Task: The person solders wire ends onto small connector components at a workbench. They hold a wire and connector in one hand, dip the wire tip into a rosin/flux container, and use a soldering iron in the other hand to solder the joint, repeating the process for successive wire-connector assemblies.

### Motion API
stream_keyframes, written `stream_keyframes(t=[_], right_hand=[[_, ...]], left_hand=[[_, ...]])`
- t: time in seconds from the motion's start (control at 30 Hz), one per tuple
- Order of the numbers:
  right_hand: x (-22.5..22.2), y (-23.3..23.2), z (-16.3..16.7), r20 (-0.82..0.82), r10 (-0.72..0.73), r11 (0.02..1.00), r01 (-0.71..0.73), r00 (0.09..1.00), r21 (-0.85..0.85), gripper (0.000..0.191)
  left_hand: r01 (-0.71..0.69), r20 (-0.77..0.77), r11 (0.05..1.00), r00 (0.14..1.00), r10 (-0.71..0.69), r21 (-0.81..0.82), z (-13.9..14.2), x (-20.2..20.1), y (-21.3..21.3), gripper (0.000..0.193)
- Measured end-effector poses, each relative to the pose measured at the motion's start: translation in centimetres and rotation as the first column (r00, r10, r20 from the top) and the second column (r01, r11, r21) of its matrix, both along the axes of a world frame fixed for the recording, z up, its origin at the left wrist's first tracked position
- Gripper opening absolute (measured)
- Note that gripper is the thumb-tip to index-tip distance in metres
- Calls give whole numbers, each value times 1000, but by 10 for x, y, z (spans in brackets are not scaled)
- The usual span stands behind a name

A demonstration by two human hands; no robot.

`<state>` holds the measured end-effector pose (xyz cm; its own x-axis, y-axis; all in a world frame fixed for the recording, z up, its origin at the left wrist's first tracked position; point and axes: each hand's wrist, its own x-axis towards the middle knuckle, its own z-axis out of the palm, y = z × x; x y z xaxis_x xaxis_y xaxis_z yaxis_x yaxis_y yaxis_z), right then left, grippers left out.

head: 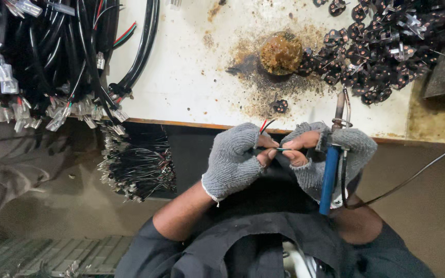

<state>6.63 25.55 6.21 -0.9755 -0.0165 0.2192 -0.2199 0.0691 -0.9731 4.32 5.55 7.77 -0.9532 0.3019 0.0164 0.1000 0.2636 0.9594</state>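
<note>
Wire (283, 149) pinched between both gloved hands' fingertips

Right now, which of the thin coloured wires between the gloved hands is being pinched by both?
The green wire, stretched level between the left hand and right hand. The red wire and black wire stick up free above the left fingers.

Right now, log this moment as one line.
left hand: pinching thin wires | right hand: on wires, gripping blue-handled soldering iron | bench: black connectors
</note>
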Motion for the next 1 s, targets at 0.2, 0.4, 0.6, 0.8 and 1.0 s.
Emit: stream_keyframes(t=[0.2,0.4,0.6,0.8,1.0], right_hand=[[-6,3,11,176,29,996,-44,984,83,16],[-18,8,23,205,69,971,-113,976,210,15],[-12,1,1,230,22,996,-2,973,-88,33],[2,10,-35,393,94,994,-65,915,-87,12],[3,12,-41,330,81,996,-68,941,-51,14]], left_hand=[[11,-30,1000,999,-11,-3,0,-4,0,10],[-45,-50,999,998,44,-26,-4,-4,0,18],[-222,199,935,965,171,276,-6,1,11,44],[-30,104,1000,994,30,6,-13,-4,-2,32],[-19,96,998,995,24,-51,-14,-7,-1,16]])
